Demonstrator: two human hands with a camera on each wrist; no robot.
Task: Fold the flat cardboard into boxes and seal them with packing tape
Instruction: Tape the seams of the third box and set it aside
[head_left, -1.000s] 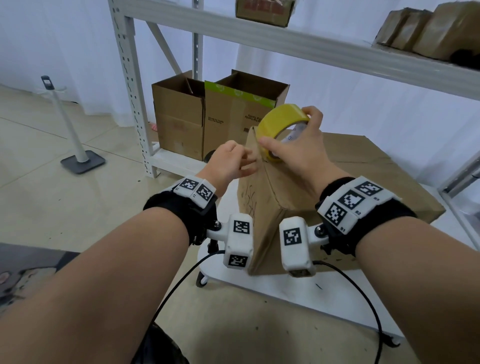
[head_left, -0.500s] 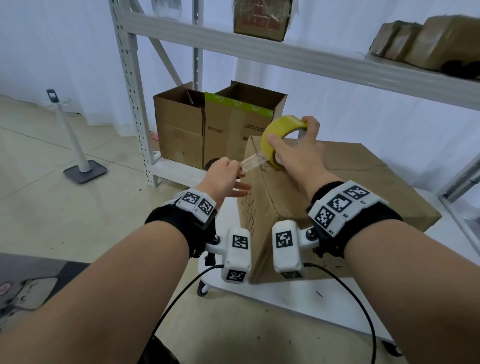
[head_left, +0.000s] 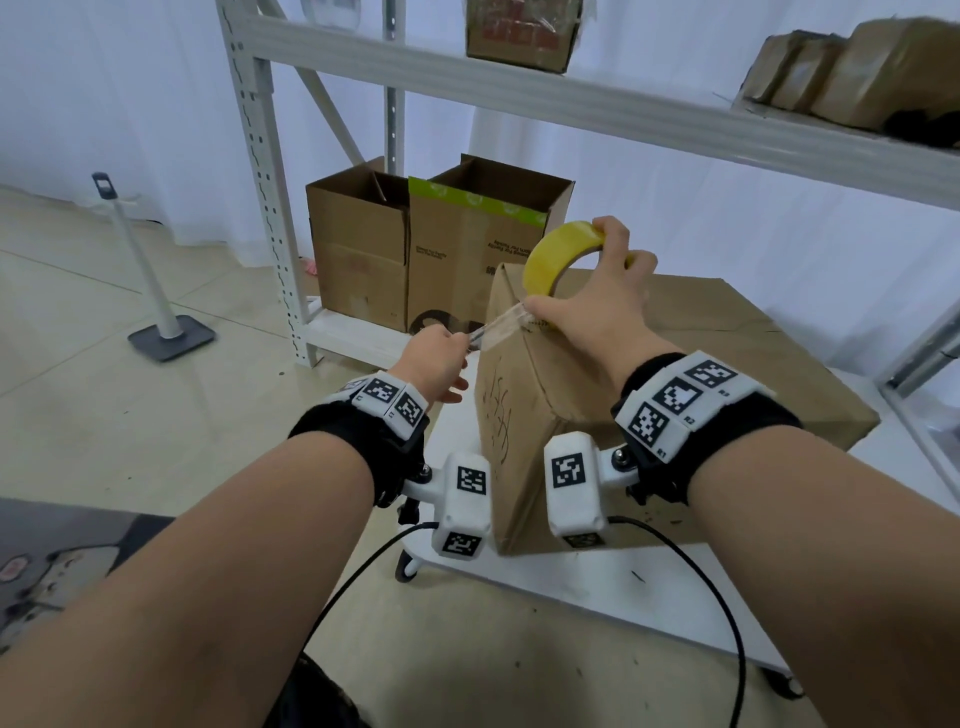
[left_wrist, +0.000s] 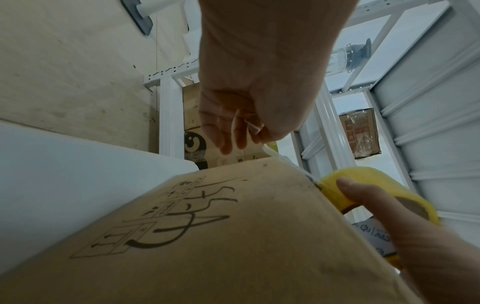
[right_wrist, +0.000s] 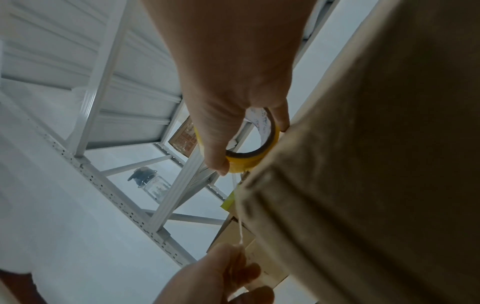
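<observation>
A folded brown cardboard box (head_left: 649, 395) with black scribbles on its near side lies on a low white cart (head_left: 675, 587). My right hand (head_left: 587, 306) grips a yellow roll of packing tape (head_left: 558, 249) over the box's far left top corner, thumb on the roll's outside. A clear strip of tape (head_left: 498, 325) runs from the roll down left to my left hand (head_left: 441, 358), which pinches its free end just beside the box's left edge. In the right wrist view the tape roll (right_wrist: 249, 160) sits against the box edge (right_wrist: 363, 185).
Two open cardboard boxes (head_left: 405, 249) stand on the bottom level of a white metal rack (head_left: 260, 171) behind the cart. Wrapped parcels (head_left: 852, 67) lie on the upper shelf. A white pole on a grey base (head_left: 166, 332) stands on the tiled floor at left.
My left hand has drawn the tape end away from the roll, down and to the left, and the clear strip has grown longer. The right hand has kept the roll at the box corner.
</observation>
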